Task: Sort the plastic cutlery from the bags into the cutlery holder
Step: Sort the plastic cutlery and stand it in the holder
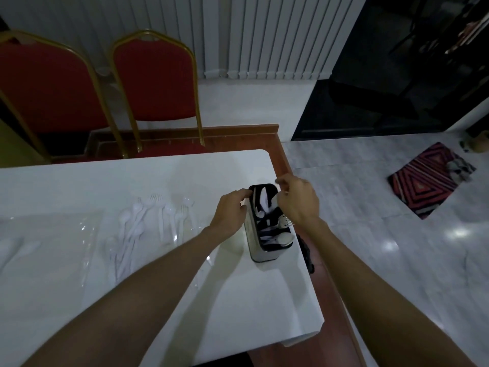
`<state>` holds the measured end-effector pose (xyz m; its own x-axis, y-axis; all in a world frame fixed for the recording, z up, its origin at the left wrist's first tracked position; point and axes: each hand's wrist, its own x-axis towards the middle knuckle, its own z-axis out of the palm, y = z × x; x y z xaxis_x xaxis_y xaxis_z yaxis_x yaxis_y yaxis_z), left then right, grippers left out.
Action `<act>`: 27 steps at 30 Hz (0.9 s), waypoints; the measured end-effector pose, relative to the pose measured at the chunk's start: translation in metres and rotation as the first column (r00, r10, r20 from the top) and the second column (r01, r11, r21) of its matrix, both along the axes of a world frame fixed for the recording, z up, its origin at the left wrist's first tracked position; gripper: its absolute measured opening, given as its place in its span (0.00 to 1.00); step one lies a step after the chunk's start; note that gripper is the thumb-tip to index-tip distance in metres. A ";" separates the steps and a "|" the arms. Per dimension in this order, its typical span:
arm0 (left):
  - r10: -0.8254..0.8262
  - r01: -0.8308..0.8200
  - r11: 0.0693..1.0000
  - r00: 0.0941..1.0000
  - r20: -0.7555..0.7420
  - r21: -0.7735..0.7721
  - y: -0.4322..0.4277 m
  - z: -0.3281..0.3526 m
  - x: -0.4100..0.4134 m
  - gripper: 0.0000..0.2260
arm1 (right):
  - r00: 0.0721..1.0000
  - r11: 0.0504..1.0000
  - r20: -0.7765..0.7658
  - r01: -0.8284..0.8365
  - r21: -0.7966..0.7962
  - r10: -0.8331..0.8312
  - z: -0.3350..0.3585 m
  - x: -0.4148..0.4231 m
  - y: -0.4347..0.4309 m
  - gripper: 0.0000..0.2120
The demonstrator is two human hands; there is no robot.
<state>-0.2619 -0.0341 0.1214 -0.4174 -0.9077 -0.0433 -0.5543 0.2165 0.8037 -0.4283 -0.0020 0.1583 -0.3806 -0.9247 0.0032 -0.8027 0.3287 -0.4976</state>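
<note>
A dark, upright cutlery holder (pixel 255 247) stands near the right edge of the white table (pixel 158 176). White plastic knives, forks and spoons stick out of its compartments. My left hand (pixel 230 213) rests against the holder's left rim, fingers curled on it. My right hand (pixel 297 201) hovers over the holder's right side, fingers bent around a white piece of cutlery whose type I cannot make out. Loose white spoons and forks (pixel 148 221) lie spread on the table to the left.
Clear plastic bags (pixel 50 234) lie flat at the table's left. Two red chairs with gold frames (pixel 156 83) stand behind the table. A dark object (pixel 307 255) lies at the table's right edge. A striped mat (pixel 428 178) is on the floor.
</note>
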 end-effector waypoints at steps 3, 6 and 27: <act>0.054 -0.054 0.999 0.998 0.009 -0.001 0.005 -0.016 0.039 0.19 | 0.999 0.962 0.012 -0.043 -0.270 0.048 0.009 0.025 0.002 0.17; 0.142 -0.142 0.990 0.988 0.057 -0.006 0.008 -0.031 0.090 0.17 | 0.965 0.900 0.030 -0.234 -0.367 0.262 0.011 0.064 -0.001 0.13; -0.050 0.001 0.997 0.809 0.586 0.082 0.068 -0.127 0.295 0.26 | 0.971 0.908 0.096 -0.237 0.346 0.217 -0.159 0.240 0.052 0.06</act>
